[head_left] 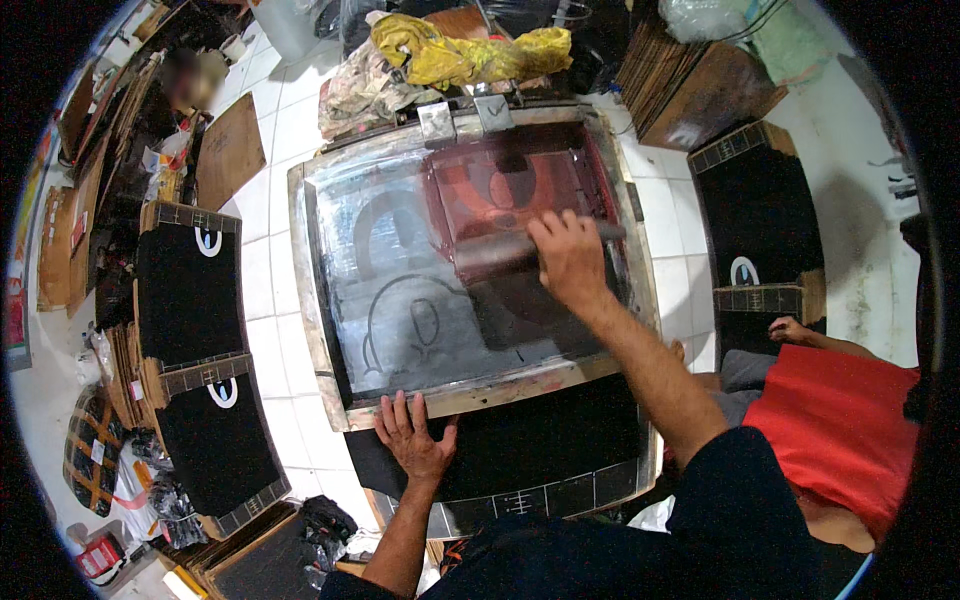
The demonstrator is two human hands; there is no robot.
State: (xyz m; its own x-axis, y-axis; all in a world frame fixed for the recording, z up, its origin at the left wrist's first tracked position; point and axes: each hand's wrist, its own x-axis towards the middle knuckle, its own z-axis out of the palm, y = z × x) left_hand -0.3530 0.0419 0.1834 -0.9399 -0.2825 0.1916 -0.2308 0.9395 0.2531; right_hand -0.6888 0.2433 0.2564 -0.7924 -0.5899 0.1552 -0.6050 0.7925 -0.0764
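Note:
My right hand [572, 255] is wrapped round the handle of a squeegee [495, 250], which is smeared by motion. The squeegee lies across a screen-printing frame [480, 398], at the lower part of a dark red ink area [437, 190] on the mesh. Pale mesh [345, 300] with cartoon-like outlines fills the left of the frame. My left hand [415, 445] rests with fingers spread on the frame's near wooden edge, touching it and holding nothing. Beneath the frame, black fabric [545, 440] sticks out toward me. Two metal hinge clamps [437, 122] sit at the far edge.
Black fabric panels with printed white-and-blue shapes lie on boards at left [190, 300] and right [765, 215]. A person in a red shirt [830, 425] is close at my right. Yellow cloth [470, 55] lies behind the frame; brown boards [690, 85] stand back right.

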